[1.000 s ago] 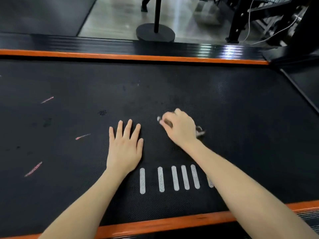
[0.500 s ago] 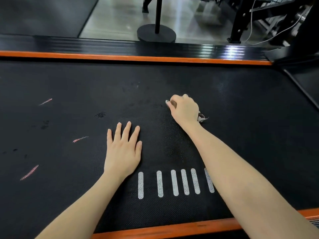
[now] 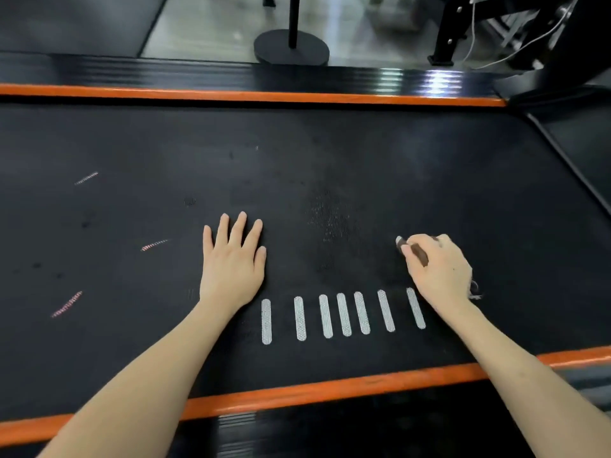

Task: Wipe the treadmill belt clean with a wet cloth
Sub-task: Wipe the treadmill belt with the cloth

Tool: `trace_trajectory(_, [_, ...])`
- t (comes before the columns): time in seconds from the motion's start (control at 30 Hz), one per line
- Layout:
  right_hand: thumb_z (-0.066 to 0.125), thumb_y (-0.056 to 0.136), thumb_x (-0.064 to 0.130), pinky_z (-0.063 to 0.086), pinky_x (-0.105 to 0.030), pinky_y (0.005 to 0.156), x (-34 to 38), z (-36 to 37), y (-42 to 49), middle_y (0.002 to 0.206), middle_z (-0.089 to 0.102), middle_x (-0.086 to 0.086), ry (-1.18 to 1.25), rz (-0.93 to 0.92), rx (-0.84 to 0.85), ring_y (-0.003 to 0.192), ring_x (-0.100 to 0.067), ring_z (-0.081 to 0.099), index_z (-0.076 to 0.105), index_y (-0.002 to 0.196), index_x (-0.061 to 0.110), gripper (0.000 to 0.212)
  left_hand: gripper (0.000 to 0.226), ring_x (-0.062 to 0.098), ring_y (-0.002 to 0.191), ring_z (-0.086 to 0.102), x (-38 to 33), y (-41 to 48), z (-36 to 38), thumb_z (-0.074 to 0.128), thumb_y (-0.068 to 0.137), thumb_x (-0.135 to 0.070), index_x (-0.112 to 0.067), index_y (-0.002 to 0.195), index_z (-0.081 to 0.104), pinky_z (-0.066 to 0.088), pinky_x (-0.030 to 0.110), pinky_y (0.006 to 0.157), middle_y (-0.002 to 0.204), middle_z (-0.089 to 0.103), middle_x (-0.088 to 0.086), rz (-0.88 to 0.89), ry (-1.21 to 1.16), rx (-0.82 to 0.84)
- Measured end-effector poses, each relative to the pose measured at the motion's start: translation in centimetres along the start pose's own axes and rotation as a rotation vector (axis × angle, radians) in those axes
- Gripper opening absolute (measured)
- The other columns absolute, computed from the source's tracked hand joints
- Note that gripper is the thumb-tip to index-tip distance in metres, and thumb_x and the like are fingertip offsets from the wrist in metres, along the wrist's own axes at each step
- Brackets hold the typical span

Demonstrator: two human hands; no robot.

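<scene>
Here: belt (image 3: pixel 330 153), black, orange-edged; our left hand (image 3: pixel 233 262) flat on it, fingers straight; our right hand (image 3: pixel 439 269) curled round the cloth (image 3: pixel 399 240), bunched beneath it on the belt, scraps showing at fingertips and heel; white stripes (image 3: pixel 344 314) between our wrists.

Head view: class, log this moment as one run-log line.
left hand: flat on treadmill belt | right hand: fingers curled round cloth, against belt | dark spots: on belt's left part

Open belt (image 3: pixel 330 153) ahead; left hand (image 3: pixel 233 262) flat mid-belt, orange rail (image 3: pixel 251 95) bounding far edge
</scene>
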State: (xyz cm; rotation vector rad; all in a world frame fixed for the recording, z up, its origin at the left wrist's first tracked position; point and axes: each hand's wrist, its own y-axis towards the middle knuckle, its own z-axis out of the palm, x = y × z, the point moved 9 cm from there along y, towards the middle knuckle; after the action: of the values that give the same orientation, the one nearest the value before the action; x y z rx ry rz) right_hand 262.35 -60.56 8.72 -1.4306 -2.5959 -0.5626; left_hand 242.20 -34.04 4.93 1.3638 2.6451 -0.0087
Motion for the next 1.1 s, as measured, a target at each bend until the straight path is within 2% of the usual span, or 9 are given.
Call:
trace_trajectory(0.1, [0.05,0.089,0.045,0.044,-0.037,0.061,2.4,0.1,-2.0,0.08,0.053,-0.011,-0.01,0.024,0.031,0.075,-0.038,0.057,0.067,0.089,0.023,0.028,0.05,0.037,0.141,0.019,-0.1,0.0,0.1,0.029,0.099,-0.034,-0.017,0.145,0.036,0.01,0.055,0.114,0.152,0.03,0.012,-0.007,0.002,0.002])
trace_trajectory(0.27, [0.051,0.082,0.045,0.043,-0.033,0.055,15.3,2.7,-8.6,0.077,0.053,-0.005,0.171,-0.3,0.154,0.066,-0.028,0.054,0.065,0.083,0.029,0.022,0.049,0.035,0.143,0.014,0.1,0.1,0.0,0.034,0.099,-0.032,-0.018,0.146,0.033,0.007,0.052,0.115,0.154,0.026,0.01,0.009,-0.026,0.016])
trace_trajectory(0.37, [0.054,0.082,0.044,0.038,-0.031,0.058,16.0,2.4,-10.9,0.08,0.054,-0.002,0.161,-0.454,0.279,0.069,-0.024,0.054,0.065,0.087,0.029,0.019,0.048,0.036,0.142,0.017,0.3,-0.1,-0.2,0.036,0.1,-0.031,-0.017,0.145,0.036,0.009,0.053,0.114,0.153,0.029,0.012,0.037,-0.045,0.0])
trace_trajectory(0.5, [0.047,0.08,0.051,0.047,-0.035,0.062,5.8,-0.7,-9.4,0.077,0.056,-0.001,0.034,-0.236,0.193,0.07,-0.027,0.058,0.065,0.087,0.033,0.026,0.055,0.036,0.141,0.019,0.3,-0.3,-0.2,0.022,0.096,-0.039,-0.017,0.145,0.037,0.009,0.053,0.114,0.151,0.032,0.012,0.05,-0.025,-0.01])
trace_trajectory(0.6, [0.061,0.086,0.039,0.044,-0.039,0.072,-2.0,-2.8,-9.0,0.084,0.055,-0.005,-0.068,0.009,0.205,0.081,-0.034,0.058,0.067,0.095,0.027,0.016,0.054,0.037,0.141,0.019,0.2,-0.4,-0.3,0.023,0.097,-0.038,-0.016,0.145,0.037,0.008,0.053,0.114,0.151,0.031,0.014,0.054,-0.036,-0.021])
trace_trajectory(0.67, [0.062,0.088,0.033,0.04,-0.04,0.075,-3.1,-2.8,-9.0,0.087,0.049,-0.003,-0.076,0.031,0.252,0.086,-0.034,0.056,0.066,0.098,0.023,0.014,0.049,0.037,0.142,0.015,0.1,-0.3,-0.2,0.027,0.1,-0.034,-0.017,0.146,0.034,0.006,0.053,0.114,0.153,0.028,0.013,0.043,-0.036,-0.014])
trace_trajectory(0.8, [0.053,0.078,0.044,0.042,-0.04,0.076,2.9,-1.1,-9.4,0.084,0.044,0.004,0.112,-0.152,0.337,0.083,-0.03,0.055,0.063,0.089,0.032,0.019,0.048,0.037,0.142,0.014,0.0,-0.3,-0.3,0.035,0.1,-0.031,-0.016,0.146,0.034,0.005,0.053,0.114,0.153,0.028,0.014,0.04,-0.058,-0.012])
trace_trajectory(0.97, [0.05,0.081,0.042,0.037,-0.035,0.071,15.5,2.8,-12.5,0.086,0.052,-0.002,0.222,-0.584,0.456,0.08,-0.024,0.05,0.063,0.09,0.031,0.019,0.042,0.037,0.14,0.023,0.7,0.2,-0.8,0.044,0.097,-0.024,-0.015,0.139,0.047,0.01,0.052,0.114,0.148,0.036,0.015,0.024,-0.153,-0.023])
trace_trajectory(1.1, [0.05,0.083,0.038,0.039,-0.032,0.065,17.9,3.7,-9.6,0.082,0.05,-0.002,0.21,-0.712,0.351,0.071,-0.02,0.048,0.065,0.089,0.027,0.019,0.039,0.041,0.135,0.032,2.6,1.2,-2.0,0.052,0.094,-0.02,-0.011,0.132,0.054,0.018,0.056,0.111,0.142,0.044,0.019,0.019,-0.108,-0.071])
